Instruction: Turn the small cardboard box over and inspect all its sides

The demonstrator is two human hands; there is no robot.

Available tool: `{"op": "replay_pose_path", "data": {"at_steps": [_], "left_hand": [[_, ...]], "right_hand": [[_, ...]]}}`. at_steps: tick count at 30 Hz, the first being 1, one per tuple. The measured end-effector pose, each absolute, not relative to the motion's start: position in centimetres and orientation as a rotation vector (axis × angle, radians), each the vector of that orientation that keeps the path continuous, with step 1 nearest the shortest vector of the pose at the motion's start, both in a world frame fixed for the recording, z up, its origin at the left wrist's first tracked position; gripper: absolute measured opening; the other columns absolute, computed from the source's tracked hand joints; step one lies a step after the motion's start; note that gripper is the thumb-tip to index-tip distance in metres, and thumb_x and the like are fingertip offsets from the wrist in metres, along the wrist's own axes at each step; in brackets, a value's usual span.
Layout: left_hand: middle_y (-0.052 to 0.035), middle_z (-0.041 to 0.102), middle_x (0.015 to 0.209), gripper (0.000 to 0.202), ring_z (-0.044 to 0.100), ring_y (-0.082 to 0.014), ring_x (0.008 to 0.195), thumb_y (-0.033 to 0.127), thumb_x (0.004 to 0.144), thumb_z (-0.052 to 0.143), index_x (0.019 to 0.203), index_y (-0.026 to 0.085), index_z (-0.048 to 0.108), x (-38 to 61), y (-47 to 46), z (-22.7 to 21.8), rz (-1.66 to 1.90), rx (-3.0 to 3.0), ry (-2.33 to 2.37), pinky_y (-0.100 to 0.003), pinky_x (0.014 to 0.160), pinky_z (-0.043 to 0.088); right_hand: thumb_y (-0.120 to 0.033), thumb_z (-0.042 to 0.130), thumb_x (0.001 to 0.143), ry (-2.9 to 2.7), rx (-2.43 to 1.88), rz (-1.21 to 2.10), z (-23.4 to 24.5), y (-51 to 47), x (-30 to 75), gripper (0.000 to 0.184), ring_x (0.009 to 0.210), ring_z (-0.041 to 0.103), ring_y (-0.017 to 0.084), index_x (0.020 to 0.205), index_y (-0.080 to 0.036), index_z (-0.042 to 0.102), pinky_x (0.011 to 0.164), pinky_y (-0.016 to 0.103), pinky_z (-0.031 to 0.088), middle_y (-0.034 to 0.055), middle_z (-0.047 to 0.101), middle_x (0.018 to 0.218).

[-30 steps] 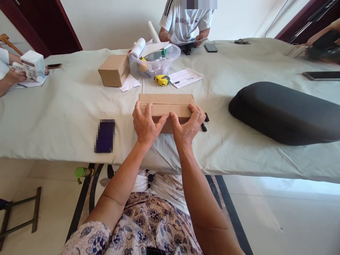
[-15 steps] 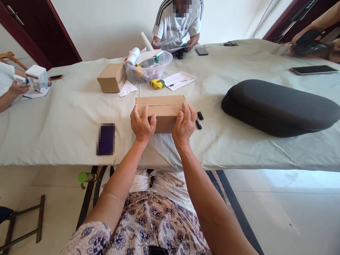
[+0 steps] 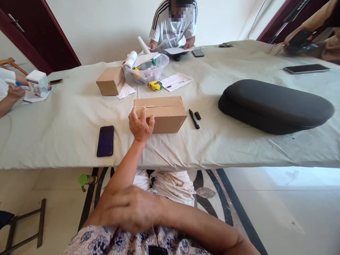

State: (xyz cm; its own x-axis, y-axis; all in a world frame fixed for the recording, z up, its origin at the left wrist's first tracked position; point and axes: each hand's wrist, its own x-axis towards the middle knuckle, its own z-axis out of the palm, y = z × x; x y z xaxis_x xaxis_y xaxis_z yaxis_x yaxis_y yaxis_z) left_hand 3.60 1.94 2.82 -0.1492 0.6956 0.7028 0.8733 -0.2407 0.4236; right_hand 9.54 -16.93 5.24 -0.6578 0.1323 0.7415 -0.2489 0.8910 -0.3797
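Note:
A closed brown cardboard box (image 3: 170, 122) sits on the cloth-covered table in front of me. My left hand (image 3: 140, 125) grips its left end, fingers bent over the top edge and thumb against the front face. My right hand (image 3: 130, 209) lies across my left forearm near the elbow, low in the view. Motion smears its fingers, so their closure is unclear, and I see nothing held there. Right of the box are an uncapped black marker (image 3: 194, 119) and its cap (image 3: 198, 115). A dark phone (image 3: 105, 141) lies left of the box.
Farther back are another cardboard box (image 3: 108, 83), a clear plastic basin (image 3: 162, 67) of odds and ends, a yellow tape measure (image 3: 154, 85) and papers with a pen. A large black case (image 3: 276, 106) lies at right. Other people sit at the far side and left; an arm shows at right.
My right hand has left the box's right end and swung back over my left forearm. My left hand stays on the box. The marker now shows fully.

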Motion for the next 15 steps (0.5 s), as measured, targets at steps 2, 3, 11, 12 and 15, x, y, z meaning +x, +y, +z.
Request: {"op": "replay_pose_path", "data": {"at_steps": [2, 3, 11, 12, 15], "left_hand": [[-0.0257, 0.049, 0.141, 0.060, 0.051, -0.0378, 0.129, 0.058, 0.096, 0.043, 0.127, 0.012, 0.066, 3.5, 1.9, 2.9, -1.333, -1.909, -1.775, -0.053, 0.110, 0.039], [-0.0259, 0.049, 0.141, 0.060, 0.051, -0.0379, 0.129, 0.058, 0.096, 0.043, 0.127, 0.012, 0.066, 3.5, 1.9, 2.9, -1.334, -1.910, -1.768, -0.053, 0.109, 0.039], [-0.0248, 0.051, 0.140, 0.058, 0.052, -0.0374, 0.128, 0.058, 0.094, 0.046, 0.125, 0.014, 0.068, 3.7, 2.1, 2.6, -1.354, -1.872, -1.779, -0.052, 0.109, 0.040], [-0.0244, 0.052, 0.140, 0.058, 0.052, -0.0372, 0.127, 0.058, 0.094, 0.047, 0.125, 0.014, 0.068, 3.7, 2.0, 2.6, -1.360, -1.871, -1.778, -0.052, 0.109, 0.040], [-0.0226, 0.052, 0.140, 0.058, 0.052, -0.0363, 0.127, 0.060, 0.094, 0.046, 0.124, 0.016, 0.068, 3.7, 1.9, 2.7, -1.385, -1.875, -1.791, -0.051, 0.108, 0.041]], "right_hand": [[-0.021, 0.043, 0.101, -2.286, 0.144, 0.648, 4.1, -17.9, 8.5, 0.029, 0.118, 0.062, 0.008, 0.120, -0.016, 0.065, 0.107, 0.018, 0.047, 0.0047, 0.070, 0.123], [-0.025, 0.044, 0.103, -2.313, 0.118, 0.644, 3.6, -18.0, 8.3, 0.029, 0.117, 0.062, 0.009, 0.120, -0.015, 0.065, 0.107, 0.019, 0.047, 0.0053, 0.070, 0.120], [-0.046, 0.056, 0.100, -2.370, -0.251, 0.179, 1.1, -13.8, 10.3, 0.025, 0.094, 0.061, 0.017, 0.108, -0.027, 0.070, 0.090, 0.034, 0.049, 0.0011, 0.072, 0.105], [-0.041, 0.058, 0.100, -2.343, -0.325, 0.125, 1.1, -13.1, 10.8, 0.019, 0.093, 0.060, 0.017, 0.106, -0.028, 0.070, 0.091, 0.036, 0.047, 0.0010, 0.071, 0.104], [-0.033, 0.060, 0.098, -2.238, -0.621, 0.047, 1.9, -11.3, 12.4, 0.012, 0.093, 0.057, 0.021, 0.096, -0.025, 0.070, 0.089, 0.041, 0.045, 0.0057, 0.068, 0.102]]}}
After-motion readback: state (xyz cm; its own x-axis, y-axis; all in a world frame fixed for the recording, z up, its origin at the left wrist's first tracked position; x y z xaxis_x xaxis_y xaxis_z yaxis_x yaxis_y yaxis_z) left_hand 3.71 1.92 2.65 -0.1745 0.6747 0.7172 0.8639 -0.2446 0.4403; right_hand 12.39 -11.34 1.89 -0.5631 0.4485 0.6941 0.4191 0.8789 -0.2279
